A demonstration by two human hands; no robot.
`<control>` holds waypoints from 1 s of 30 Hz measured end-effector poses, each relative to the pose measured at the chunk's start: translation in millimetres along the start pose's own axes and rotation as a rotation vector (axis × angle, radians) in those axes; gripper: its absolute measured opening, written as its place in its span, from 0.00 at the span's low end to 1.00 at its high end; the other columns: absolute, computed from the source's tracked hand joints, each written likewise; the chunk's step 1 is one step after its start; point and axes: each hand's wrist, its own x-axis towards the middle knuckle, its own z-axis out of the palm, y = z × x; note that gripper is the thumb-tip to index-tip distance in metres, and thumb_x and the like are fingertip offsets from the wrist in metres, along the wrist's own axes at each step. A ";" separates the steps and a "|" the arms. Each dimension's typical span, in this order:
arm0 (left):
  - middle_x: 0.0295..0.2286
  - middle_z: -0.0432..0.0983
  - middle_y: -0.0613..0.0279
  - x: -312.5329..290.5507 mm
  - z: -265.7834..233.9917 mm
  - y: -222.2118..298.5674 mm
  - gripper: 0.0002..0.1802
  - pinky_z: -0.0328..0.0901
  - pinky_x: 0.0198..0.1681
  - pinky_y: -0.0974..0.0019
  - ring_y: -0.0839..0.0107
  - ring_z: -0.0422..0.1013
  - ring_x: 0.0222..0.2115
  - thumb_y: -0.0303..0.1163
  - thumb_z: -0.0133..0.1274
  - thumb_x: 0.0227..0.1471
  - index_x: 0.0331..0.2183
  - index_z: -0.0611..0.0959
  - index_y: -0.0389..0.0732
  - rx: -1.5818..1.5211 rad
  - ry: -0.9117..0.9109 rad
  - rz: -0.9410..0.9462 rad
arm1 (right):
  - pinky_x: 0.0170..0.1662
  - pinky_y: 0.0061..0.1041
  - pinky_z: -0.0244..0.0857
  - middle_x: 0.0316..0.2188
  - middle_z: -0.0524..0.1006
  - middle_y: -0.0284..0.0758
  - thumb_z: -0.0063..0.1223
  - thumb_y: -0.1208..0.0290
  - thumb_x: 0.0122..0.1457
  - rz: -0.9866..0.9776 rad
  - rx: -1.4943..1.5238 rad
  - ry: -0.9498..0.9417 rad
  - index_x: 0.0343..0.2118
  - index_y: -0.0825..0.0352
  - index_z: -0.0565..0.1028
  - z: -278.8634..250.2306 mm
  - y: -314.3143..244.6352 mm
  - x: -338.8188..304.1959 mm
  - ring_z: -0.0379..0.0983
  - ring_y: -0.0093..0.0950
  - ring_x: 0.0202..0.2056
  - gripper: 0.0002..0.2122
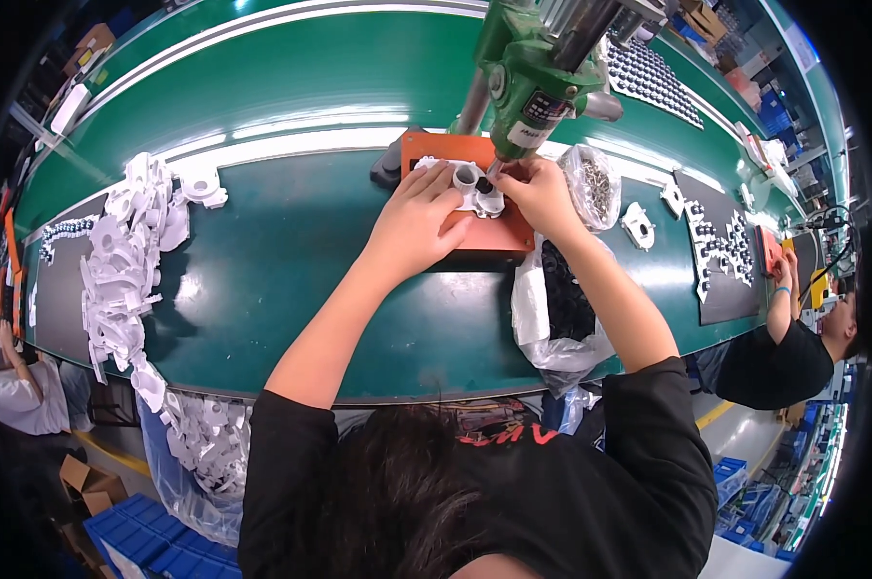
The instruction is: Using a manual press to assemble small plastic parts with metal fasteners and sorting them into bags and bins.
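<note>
A white plastic housing with a round collar lies on an orange fixture block, beneath the green bench press. My left hand rests over the left side of the housing, its fingers laid out and the thumb spread apart. At the right side of the housing, my right hand has thumb and fingertips pinched together right by the tip of the press. What is between those fingertips is too small to make out. A small black piece sits in the housing beside the collar.
White plastic parts are piled at the left. To the right are a clear bag of small metal pieces, a bag of black parts and a loose white housing. Beyond the bench runs a green conveyor. A co-worker sits far right.
</note>
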 end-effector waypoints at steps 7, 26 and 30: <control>0.47 0.68 0.45 1.3 -0.7 0.7 0.15 0.54 0.57 0.53 0.51 0.61 0.52 0.35 0.55 0.45 0.34 0.77 0.36 -0.026 -0.021 -0.026 | 0.34 0.24 0.66 0.26 0.77 0.39 0.57 0.72 0.49 -0.108 -0.139 0.124 0.29 0.74 0.76 10.3 -1.4 -7.3 0.73 0.26 0.26 0.09; 0.47 0.68 0.44 -2.8 -0.1 -1.2 0.16 0.54 0.56 0.53 0.51 0.63 0.51 0.36 0.55 0.45 0.36 0.77 0.36 -0.030 -0.006 -0.037 | 0.53 0.36 0.57 0.49 0.69 0.45 0.51 0.72 0.53 -0.530 -0.589 0.038 0.47 0.68 0.71 -38.7 -7.1 -51.7 0.66 0.42 0.50 0.17; 0.47 0.67 0.44 -2.8 -1.3 -1.1 0.17 0.54 0.56 0.53 0.52 0.62 0.51 0.37 0.55 0.45 0.36 0.77 0.36 -0.021 -0.025 -0.033 | 0.43 0.27 0.66 0.36 0.77 0.40 0.39 0.63 0.61 -0.289 0.031 0.444 0.35 0.73 0.75 -133.4 -29.8 31.3 0.73 0.29 0.38 0.17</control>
